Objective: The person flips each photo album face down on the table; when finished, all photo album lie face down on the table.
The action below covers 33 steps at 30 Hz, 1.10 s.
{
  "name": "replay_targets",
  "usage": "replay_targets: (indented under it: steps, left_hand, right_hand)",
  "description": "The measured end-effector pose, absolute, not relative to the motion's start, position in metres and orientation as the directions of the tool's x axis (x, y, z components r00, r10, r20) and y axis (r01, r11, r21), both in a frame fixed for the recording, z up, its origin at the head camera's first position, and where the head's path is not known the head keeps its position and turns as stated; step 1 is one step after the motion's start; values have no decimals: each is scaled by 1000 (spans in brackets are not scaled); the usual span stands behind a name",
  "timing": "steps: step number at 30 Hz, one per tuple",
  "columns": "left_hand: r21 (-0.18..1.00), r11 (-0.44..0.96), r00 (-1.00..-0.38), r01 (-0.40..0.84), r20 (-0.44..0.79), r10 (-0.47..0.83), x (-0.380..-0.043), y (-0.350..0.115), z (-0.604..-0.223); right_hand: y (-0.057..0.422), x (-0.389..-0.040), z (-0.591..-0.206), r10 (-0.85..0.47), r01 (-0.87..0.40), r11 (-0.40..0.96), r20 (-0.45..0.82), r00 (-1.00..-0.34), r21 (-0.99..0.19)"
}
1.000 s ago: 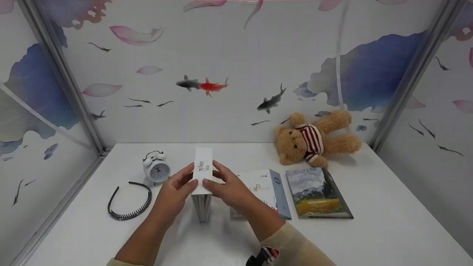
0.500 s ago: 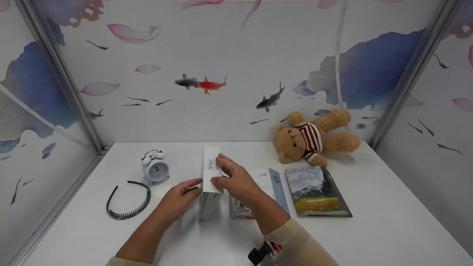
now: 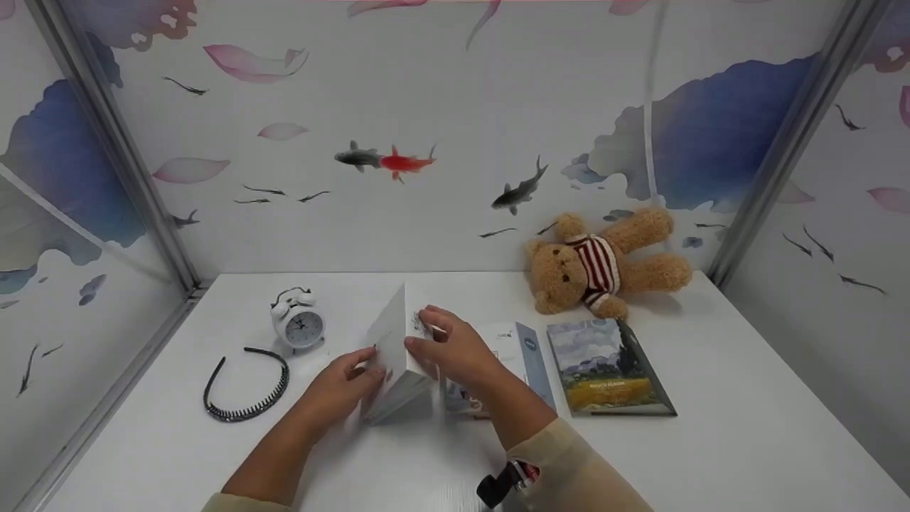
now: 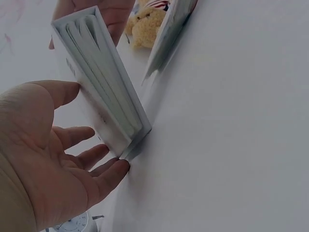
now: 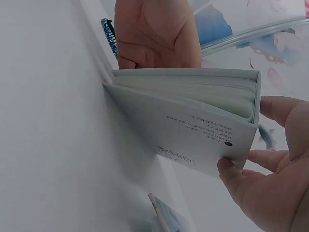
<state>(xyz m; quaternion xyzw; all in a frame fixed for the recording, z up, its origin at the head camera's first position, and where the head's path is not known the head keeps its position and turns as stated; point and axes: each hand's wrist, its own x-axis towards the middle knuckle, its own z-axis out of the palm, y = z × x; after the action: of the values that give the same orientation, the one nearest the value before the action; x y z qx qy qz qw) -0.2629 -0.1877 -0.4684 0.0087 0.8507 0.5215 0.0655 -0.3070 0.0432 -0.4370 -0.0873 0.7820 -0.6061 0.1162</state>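
Note:
A white hardcover book (image 3: 389, 331) stands tilted on the table, its spine facing up and its page edges toward me. Around the spine, my right hand (image 3: 458, 352) pinches it, the thumb on one cover and fingers on the far side, as the right wrist view shows on the book (image 5: 193, 128). My left hand (image 3: 341, 387) is at the left cover. In the left wrist view, the fingers of the left hand (image 4: 58, 159) are extended, with the fingertips against or very near the cover of the book (image 4: 108, 87). The covers stand slightly apart at the bottom.
A white alarm clock (image 3: 302, 327) and a black toothed headband (image 3: 245, 409) are at the left. Behind my right hand lies a white-and-blue book (image 3: 537, 363), then a book with a landscape cover (image 3: 608, 373). A teddy bear (image 3: 604, 274) lies against the back wall.
Both hands first held the book by its spine. The left hand then slid down to its left cover; the book has moved a little right and now leans, its left cover turned into view.

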Motion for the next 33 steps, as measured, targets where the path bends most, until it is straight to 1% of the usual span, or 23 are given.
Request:
replay_targets:
  steps: [4,8,12,15,22,26,33]
  left_hand:
    - [880,472,-995,-44,-83,62,-265,-191,-470]
    - [878,477,-996,-35,-71,57,-267,-193,-470]
    - [866,499,-997,-39,-71,45,-268,-195,-470]
    - [850,525,-997,-44,-70,30,-269,-196,-471]
    - [786,615,-996,-62,-90,15,-270,-198,-472]
    - [771,634,-995,-51,-91,30,-267,-198,-469]
    - [778,626,-996,-48,-87,31,-266,-198,-468]
  right_hand:
    - [41,-306,-441,-273,30,302,-117,-955,-953]
    - [39,-306,-445,-279,58,318,-152,-948,-946]
    - [38,-306,-449,-294,53,319,-152,-944,-946]
    - [37,-307,-452,-309,27,310,-128,-942,-950]
    - [36,-311,-459,-331,-7,315,-103,-938,-949]
    - [35,-311,-464,-323,19,308,-124,-938,-951]
    - [33,-309,-469,-306,75,306,-173,-936,-949]
